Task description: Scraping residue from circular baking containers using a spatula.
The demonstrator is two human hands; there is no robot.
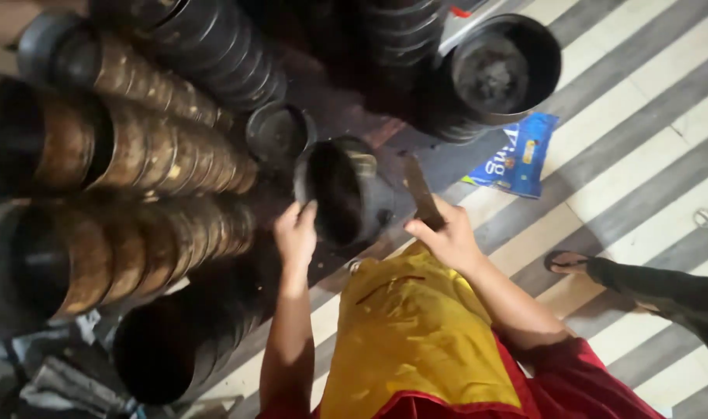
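Holding a round black pot (346,190) by its rim, the left hand (296,231) grips it tight, low over the striped floor (641,147). The pot lies on its side with its mouth facing us, and its inside is too dark to see. The right hand (447,237) is closed around a flat brown stick (421,190) just beside the pot. Long rows of stacked pots (145,155) lie on the left. One big pot (501,70) behind holds gray dirt. A blue bag (517,155) is partly hidden under it.
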